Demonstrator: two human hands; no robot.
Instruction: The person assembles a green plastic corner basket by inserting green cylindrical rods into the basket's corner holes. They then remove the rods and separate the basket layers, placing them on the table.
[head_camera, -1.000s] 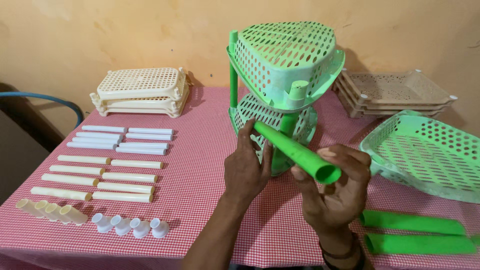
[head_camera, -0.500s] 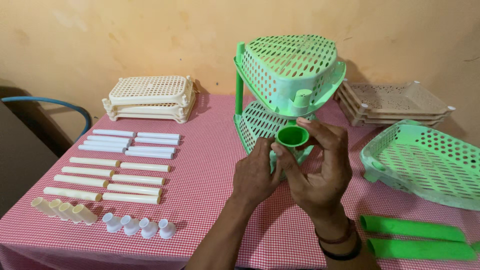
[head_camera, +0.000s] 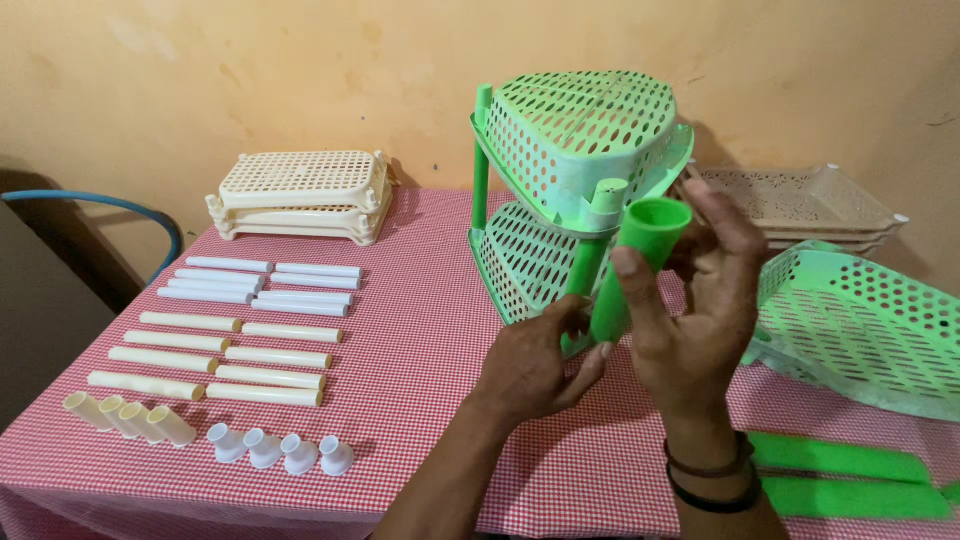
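Note:
A green plastic tube (head_camera: 636, 262) stands nearly upright in front of a two-tier light green perforated rack (head_camera: 570, 150). My right hand (head_camera: 695, 320) grips the tube's upper half, thumb on its left side. My left hand (head_camera: 535, 365) holds the tube's lower end, close to the rack's lower basket (head_camera: 520, 255). The tube's open top sits just beside a corner socket of the upper basket.
A loose green basket (head_camera: 860, 320) lies at the right, with two green tubes (head_camera: 850, 475) in front of it. Beige baskets (head_camera: 800, 205) and cream baskets (head_camera: 300, 195) are stacked at the back. White and cream tubes (head_camera: 245, 335) and small caps (head_camera: 280, 450) lie at the left.
The green tube has swung from pointing at me to nearly upright beside the rack. My right hand rose with it, and my left hand slid to its lower end.

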